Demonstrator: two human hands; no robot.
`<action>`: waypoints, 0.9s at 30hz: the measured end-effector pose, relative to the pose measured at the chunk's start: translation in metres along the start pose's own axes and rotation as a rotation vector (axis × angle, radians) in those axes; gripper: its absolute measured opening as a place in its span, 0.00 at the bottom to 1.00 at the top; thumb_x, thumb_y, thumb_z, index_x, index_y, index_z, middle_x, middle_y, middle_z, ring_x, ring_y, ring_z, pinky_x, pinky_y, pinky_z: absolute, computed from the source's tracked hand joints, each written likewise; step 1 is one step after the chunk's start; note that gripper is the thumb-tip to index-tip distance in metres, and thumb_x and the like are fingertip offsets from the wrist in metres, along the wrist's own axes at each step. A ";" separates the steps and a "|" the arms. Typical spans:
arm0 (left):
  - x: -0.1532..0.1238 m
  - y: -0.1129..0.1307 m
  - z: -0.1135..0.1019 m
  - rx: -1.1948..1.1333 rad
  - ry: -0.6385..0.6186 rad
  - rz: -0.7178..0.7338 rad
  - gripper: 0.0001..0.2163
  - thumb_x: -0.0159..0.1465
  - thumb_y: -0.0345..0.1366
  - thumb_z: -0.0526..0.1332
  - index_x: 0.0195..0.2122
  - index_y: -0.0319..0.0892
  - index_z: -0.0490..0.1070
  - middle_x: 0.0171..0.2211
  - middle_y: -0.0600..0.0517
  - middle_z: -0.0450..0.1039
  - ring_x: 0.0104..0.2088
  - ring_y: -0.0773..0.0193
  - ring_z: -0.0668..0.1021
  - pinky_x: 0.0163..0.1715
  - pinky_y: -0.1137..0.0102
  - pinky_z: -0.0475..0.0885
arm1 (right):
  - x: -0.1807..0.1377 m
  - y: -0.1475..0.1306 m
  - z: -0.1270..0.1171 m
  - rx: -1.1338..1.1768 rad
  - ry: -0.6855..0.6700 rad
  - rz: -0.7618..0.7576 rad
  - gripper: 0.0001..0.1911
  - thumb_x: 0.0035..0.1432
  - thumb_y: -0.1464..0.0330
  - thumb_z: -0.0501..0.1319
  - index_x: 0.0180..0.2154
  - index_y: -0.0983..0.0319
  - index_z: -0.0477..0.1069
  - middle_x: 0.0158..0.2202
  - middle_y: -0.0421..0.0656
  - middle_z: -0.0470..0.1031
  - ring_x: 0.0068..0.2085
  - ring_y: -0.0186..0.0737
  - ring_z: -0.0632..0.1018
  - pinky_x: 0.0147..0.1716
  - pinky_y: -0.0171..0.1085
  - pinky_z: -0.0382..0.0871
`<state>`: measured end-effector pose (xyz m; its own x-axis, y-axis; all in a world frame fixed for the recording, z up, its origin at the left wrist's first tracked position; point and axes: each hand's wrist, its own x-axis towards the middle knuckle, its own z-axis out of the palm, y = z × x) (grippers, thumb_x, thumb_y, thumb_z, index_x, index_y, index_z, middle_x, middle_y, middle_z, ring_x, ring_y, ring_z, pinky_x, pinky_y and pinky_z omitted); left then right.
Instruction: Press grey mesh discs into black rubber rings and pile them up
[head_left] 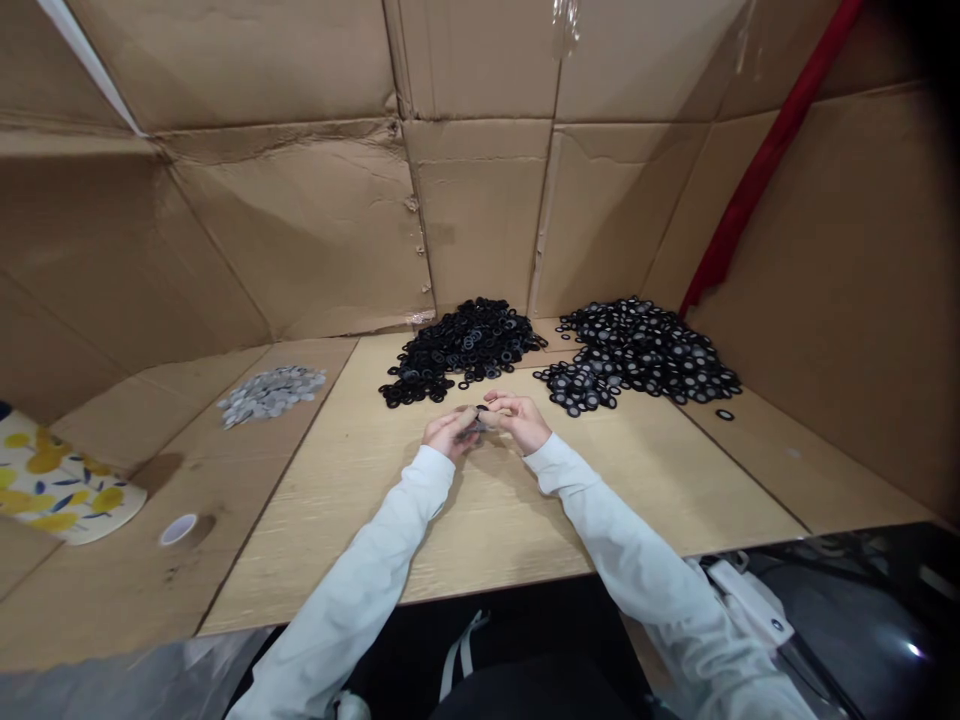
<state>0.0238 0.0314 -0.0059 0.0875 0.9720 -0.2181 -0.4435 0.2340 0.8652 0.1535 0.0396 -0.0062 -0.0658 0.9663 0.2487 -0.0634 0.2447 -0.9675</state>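
My left hand (446,434) and my right hand (526,424) meet over the middle of the table, fingers bent close together. Between the fingertips is a small black ring (481,408), which the fingers of both hands partly cover. Some greyish pieces that look like small discs (474,427) show under my left thumb and fingers; their number is hidden. My right thumb and fingertips pinch at the ring. Just beyond the hands lies a heap of loose black rings (472,342). To its right spreads a heap of black rings with pale centres (645,350).
A pile of grey-white discs (271,394) lies at the left. A roll of white tape (178,529) and a yellow-flowered cylinder (71,480) are on the near left. One ringed disc (724,414) sits apart at the right. Cardboard walls (480,210) enclose the back and sides.
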 end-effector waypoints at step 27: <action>0.003 -0.002 -0.001 0.018 0.030 0.159 0.14 0.40 0.42 0.65 0.26 0.38 0.72 0.27 0.49 0.72 0.26 0.67 0.72 0.25 0.72 0.65 | 0.001 -0.001 -0.003 -0.033 0.065 -0.004 0.09 0.33 0.62 0.64 0.18 0.62 0.73 0.34 0.45 0.69 0.39 0.41 0.69 0.39 0.41 0.62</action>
<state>0.0237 0.0338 -0.0091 -0.0091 0.9958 -0.0912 -0.4333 0.0783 0.8979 0.1561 0.0401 -0.0054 -0.0010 0.9681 0.2505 -0.0301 0.2504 -0.9677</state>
